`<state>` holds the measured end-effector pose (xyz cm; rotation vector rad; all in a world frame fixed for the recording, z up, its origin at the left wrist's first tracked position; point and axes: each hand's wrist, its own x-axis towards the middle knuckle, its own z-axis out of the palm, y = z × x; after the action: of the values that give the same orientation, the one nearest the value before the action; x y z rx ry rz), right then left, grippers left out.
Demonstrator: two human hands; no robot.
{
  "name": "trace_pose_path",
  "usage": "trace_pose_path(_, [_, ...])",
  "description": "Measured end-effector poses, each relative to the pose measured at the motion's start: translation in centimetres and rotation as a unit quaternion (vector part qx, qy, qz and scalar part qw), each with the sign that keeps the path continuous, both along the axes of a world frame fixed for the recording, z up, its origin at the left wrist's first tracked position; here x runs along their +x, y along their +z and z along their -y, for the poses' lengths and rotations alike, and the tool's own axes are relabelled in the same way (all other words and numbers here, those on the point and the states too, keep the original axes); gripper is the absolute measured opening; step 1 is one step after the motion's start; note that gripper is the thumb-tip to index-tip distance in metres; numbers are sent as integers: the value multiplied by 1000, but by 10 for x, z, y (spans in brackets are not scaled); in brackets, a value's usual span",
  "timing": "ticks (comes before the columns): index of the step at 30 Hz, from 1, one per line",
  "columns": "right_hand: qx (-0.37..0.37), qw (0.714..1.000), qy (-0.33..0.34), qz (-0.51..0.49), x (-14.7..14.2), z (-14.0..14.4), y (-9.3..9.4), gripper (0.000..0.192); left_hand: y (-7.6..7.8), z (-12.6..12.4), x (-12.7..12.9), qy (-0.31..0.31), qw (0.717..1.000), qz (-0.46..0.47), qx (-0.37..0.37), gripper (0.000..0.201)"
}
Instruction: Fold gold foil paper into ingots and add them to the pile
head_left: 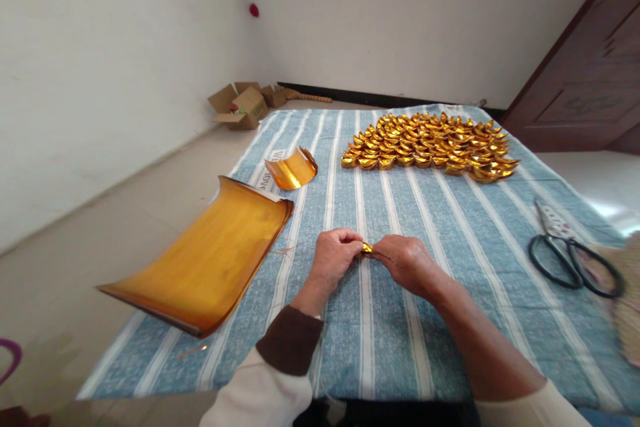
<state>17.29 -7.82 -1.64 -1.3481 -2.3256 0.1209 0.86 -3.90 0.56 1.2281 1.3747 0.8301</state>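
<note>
Between my two hands is a small piece of folded gold foil paper [367,248], mostly covered by fingers. My left hand [334,255] pinches its left end, thumb and fingers closed. From the other side my right hand [406,260] has its fingers closed on the right end. Both hands are low over the blue and white striped tablecloth [345,333]. Beyond them, to the right, many folded gold paper ingots [430,143] stand packed in rows. A curled stack of small gold foil sheets [294,169] lies ahead and to the left.
A large stack of gold sheets [205,253] overhangs the table's left edge. Black-handled scissors [575,257] lie at the right, beside a tan woven item [629,307]. Open cardboard boxes [243,107] sit on the floor by the wall. A wooden door [580,73] is at the right.
</note>
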Motion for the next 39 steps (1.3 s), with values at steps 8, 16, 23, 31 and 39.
trace_pose_path(8, [-4,1000,0,12,0,0,-1,30,-2,-1,1,-6,1000,-8,14,5])
trace_pose_path(16, [-27,999,-4,-39,-1,0,3,29,1,-2,-3,-19,1000,17,5,6])
trace_pose_path(23, [-64,973,-27,-221,3,2,9,20,6,1,-8,38,994,102,-22,16])
trace_pose_path(31, [-95,903,-80,-411,-2,6,13,11,15,19,-9,44,903,364,-224,11])
trace_pose_path(39, [-161,837,-88,-516,-15,12,12,12,18,38,3,91,817,501,-271,16])
